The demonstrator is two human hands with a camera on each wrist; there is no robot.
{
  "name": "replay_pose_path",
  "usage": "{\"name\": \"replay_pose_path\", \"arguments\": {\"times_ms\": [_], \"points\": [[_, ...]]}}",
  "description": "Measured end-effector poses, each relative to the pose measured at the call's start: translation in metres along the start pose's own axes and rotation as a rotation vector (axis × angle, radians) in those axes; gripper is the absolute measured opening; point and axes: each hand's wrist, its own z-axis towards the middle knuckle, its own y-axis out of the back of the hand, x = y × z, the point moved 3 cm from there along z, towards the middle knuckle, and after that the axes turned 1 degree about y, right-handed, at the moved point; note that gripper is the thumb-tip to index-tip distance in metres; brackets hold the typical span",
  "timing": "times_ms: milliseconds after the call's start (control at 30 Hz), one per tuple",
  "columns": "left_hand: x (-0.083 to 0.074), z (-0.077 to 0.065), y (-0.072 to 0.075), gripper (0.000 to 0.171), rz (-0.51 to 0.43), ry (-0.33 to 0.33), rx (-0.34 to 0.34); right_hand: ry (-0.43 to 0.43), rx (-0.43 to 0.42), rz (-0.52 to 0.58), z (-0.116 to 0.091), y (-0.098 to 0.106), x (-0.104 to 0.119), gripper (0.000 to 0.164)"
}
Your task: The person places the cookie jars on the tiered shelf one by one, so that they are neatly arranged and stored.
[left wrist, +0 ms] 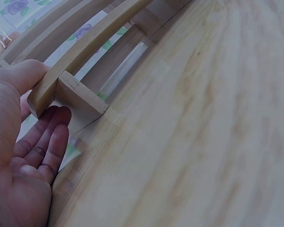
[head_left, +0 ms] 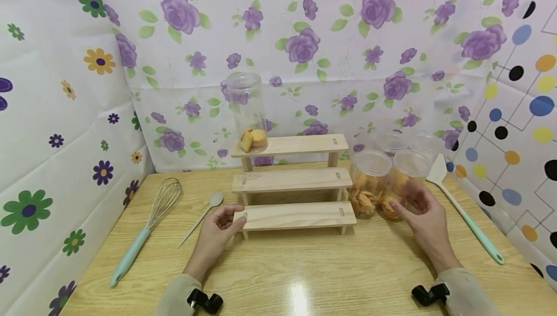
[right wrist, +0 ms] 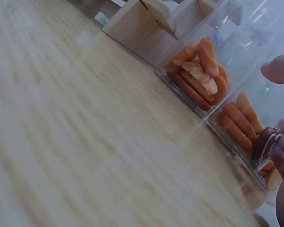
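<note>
A three-step wooden display shelf [head_left: 296, 214] stands mid-table. My left hand [head_left: 219, 226] grips the left end of its lowest step; in the left wrist view the thumb lies over the step [left wrist: 75, 54] and the curled fingers [left wrist: 57, 146] are underneath. On the top step's left end stands a tall clear jar [head_left: 245, 108] with a few biscuits at its bottom. My right hand [head_left: 424, 217] curves round a clear lidded jar [head_left: 402, 173] of orange-brown biscuits, thumb in front, fingers at its right side. Another biscuit jar [head_left: 367, 180] stands just left of it.
Two more clear jars [head_left: 393, 141] stand behind the front pair. To the right lies a white spatula [head_left: 461, 207] with a mint handle. A whisk [head_left: 148, 229] and a small spoon [head_left: 204, 214] lie on the left. Patterned cloth [head_left: 300, 108] walls the table's back and sides.
</note>
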Motion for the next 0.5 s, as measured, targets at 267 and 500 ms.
{"name": "replay_pose_path", "arguments": {"times_ms": [267, 500], "points": [[0.0008, 0.0003, 0.0009, 0.031, 0.006, 0.009, -0.002, 0.014, -0.016, 0.017, -0.0001, -0.0003, -0.0009, 0.069], [0.0008, 0.0003, 0.0003, 0.030, -0.002, 0.003, -0.001, 0.011, -0.013, 0.018, 0.0005, -0.0003, 0.0033, 0.069]]}}
